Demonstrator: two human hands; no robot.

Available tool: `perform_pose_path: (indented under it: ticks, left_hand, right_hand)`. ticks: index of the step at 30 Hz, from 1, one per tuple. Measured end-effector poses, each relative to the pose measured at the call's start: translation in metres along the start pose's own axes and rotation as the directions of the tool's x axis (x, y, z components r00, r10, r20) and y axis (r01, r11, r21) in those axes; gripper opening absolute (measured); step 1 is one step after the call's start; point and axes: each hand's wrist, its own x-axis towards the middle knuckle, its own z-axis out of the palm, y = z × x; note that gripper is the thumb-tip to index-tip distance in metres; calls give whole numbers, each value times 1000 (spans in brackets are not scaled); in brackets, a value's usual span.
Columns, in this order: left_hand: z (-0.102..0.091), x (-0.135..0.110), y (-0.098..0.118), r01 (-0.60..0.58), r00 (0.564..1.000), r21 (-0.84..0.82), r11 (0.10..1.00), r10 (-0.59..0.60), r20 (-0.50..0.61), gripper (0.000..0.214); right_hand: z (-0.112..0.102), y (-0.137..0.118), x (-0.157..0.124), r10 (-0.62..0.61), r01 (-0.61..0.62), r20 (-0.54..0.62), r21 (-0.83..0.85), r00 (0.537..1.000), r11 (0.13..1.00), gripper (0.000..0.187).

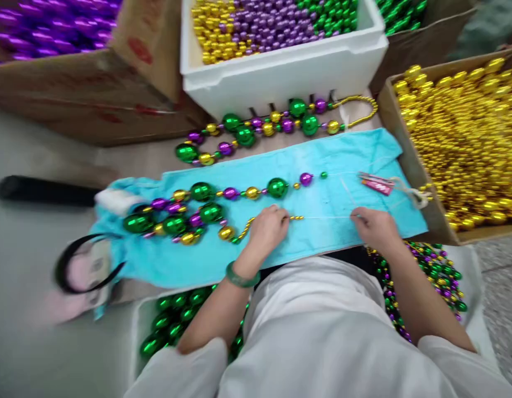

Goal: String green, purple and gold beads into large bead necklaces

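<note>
On the turquoise towel (pixel 317 160) lies a string of green, purple and gold beads (pixel 210 213). My left hand (pixel 269 228) is closed around its run of small gold beads (pixel 296 218), a few of which stick out past the fingers. A thin white thread (pixel 328 217) stretches from those beads to my right hand (pixel 375 229), which pinches it between thumb and fingers. Above, the strand's other end has a purple bead (pixel 306 179) and a small green bead (pixel 323 174) on thread. A small cutting tool with a pink label (pixel 378 184) lies on the towel's right side.
Behind the towel lies a finished-looking bead necklace (pixel 276 128). A white foam box (pixel 280 72) of sorted beads stands at the back. Cardboard boxes hold purple beads (pixel 61 25) at left and gold beads (pixel 466 143) at right. A white thread spool (pixel 119 202) sits at the towel's left.
</note>
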Motion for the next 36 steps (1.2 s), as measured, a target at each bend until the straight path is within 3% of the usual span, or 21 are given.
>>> perform_pose_path:
  ticks: [2,4,5,7,8,10,13,16,18,20,22,24,28,34,36]
  left_hand:
    - [-3,2,7,-25,996,-130,991,13,-91,27]
    - [-9,5,20,-102,994,-439,893,72,-84,36]
    - [-13,7,28,-102,993,-607,788,116,-16,41]
    - [-20,9,41,21,953,-828,560,238,185,48]
    - [-23,10,45,109,919,-864,492,281,276,49]
    - [-28,11,45,227,867,-846,482,295,401,47]
    - [-30,14,30,263,878,-771,579,188,440,36]
    - [-29,18,10,261,954,-768,585,-37,296,28]
    - [-27,20,-2,230,956,-837,497,-276,98,23]
    - [-26,22,-12,154,882,-932,327,-471,-19,18]
    - [-26,22,-19,76,831,-985,156,-555,-24,16]
    - [-27,21,-23,69,825,-995,75,-565,14,16]
    - [-26,16,-22,161,829,-982,99,-554,80,18]
    - [-20,14,-24,147,829,-974,173,-559,26,25]
    - [-18,13,-25,156,839,-954,256,-543,-8,25]
  right_hand:
    - [-4,-19,-3,-80,82,50,-21,996,996,24]
    - [-5,-39,-5,-186,192,116,-41,976,981,24]
    - [-5,-48,-5,-244,254,149,-49,958,966,23]
    - [-6,-61,-7,-326,336,149,-51,934,940,22]
    - [-7,-64,-8,-350,359,136,-43,927,932,23]
    - [-10,-64,-10,-366,369,98,-19,926,929,24]
    - [-19,-50,-12,-340,340,61,12,939,940,19]
    - [-31,-25,-11,-265,265,11,8,964,964,15]
    - [-39,-5,-8,-211,211,-63,-21,975,977,18]
    - [-45,17,-5,-173,164,-159,-69,972,984,19]
    - [-47,38,-1,-141,119,-222,-113,965,987,21]
    - [-45,54,2,-112,85,-218,-128,970,988,23]
    - [-31,68,6,-96,69,-182,-149,979,986,27]
    - [-13,69,14,-118,85,-176,-183,977,979,27]
    - [-12,70,16,-113,81,-169,-185,979,979,26]
